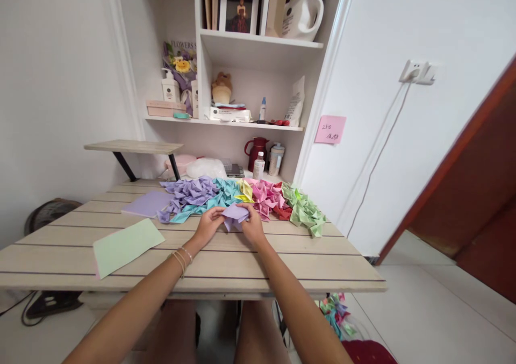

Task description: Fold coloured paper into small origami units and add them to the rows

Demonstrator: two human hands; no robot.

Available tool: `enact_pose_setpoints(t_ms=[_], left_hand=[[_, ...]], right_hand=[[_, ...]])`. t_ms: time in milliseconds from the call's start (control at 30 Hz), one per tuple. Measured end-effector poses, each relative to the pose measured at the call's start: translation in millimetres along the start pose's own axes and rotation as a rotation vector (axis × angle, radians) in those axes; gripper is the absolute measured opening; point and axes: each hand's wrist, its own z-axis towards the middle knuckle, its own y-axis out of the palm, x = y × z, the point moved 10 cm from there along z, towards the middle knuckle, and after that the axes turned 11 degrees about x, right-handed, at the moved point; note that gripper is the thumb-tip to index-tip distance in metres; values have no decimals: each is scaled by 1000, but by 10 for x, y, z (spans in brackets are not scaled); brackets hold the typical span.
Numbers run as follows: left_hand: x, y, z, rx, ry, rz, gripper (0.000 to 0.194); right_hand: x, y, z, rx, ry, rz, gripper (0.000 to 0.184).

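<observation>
A partly folded purple paper (235, 213) is held up between both hands just above the table. My left hand (210, 224) pinches its left edge, bracelets on the wrist. My right hand (253, 225) grips the right edge, with the thumb and fingers closed on it. Right behind the hands lies a row of folded paper pieces: purple ones (193, 193), blue ones (226, 193), a few yellow ones (245, 191), pink ones (268, 196), red ones (283, 212) and green ones (304, 209).
Left of the hands lie a stack of purple sheets (147, 203) and green sheets (128, 247). A small raised shelf (133, 147) stands at the table's back left. Behind the pieces are a clear bottle (259, 166), a dark red jug (255, 151) and a tumbler (276, 159).
</observation>
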Motion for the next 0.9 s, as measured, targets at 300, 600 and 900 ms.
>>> enact_pose_setpoints(t_ms=[300, 600, 900], left_hand=[[-4, -3, 2, 11, 37, 21, 49], [-37, -30, 18, 35, -15, -38, 35], [-50, -62, 16, -69, -103, -70, 31]], right_hand=[[91, 71, -3, -17, 108, 237, 42], [133, 138, -4, -95, 173, 221, 34], [300, 100, -41, -218, 350, 275, 25]])
